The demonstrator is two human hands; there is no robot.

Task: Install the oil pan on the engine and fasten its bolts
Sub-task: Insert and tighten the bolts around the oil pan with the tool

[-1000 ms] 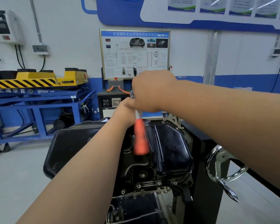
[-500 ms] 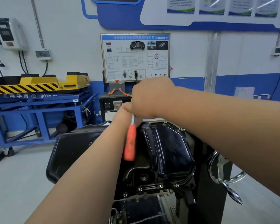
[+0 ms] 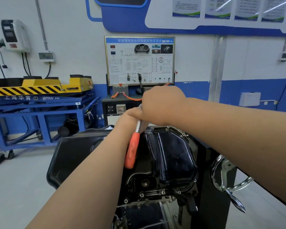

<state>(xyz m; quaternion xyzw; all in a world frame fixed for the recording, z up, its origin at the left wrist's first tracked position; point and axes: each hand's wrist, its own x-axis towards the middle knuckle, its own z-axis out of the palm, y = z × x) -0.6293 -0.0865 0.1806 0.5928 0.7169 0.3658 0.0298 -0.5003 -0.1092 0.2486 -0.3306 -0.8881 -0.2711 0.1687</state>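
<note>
My right hand point(image 3: 162, 104) is curled into a fist over the head of the ratchet point(image 3: 132, 151), gripping it at the far rim of the oil pan point(image 3: 172, 156). My left hand point(image 3: 126, 117) sits just beside and partly under it, against the steel shank; most of it is hidden, so I cannot tell whether it grips or only steadies. The orange handle hangs free, slanting down toward me across the pan's left side. The pan is black and glossy and sits on the engine point(image 3: 145, 204), with bolts point(image 3: 163, 192) showing along its near flange and more round the far rim. The engine is carried on a black stand point(image 3: 210, 195) with a chrome handwheel point(image 3: 229, 180) on its right. A black tray point(image 3: 73, 154) lies to the left behind my forearm. The floor point(image 3: 15, 187) is pale grey. Against the white and blue wall point(image 3: 196, 63) stand a blue lift table point(image 3: 40, 106) with a yellow, hazard-striped top and a framed wiring board point(image 3: 139, 61) on a dark cabinet. A white charger point(image 3: 15, 35) hangs at upper left, and posters point(image 3: 221, 7) run along the top.
</note>
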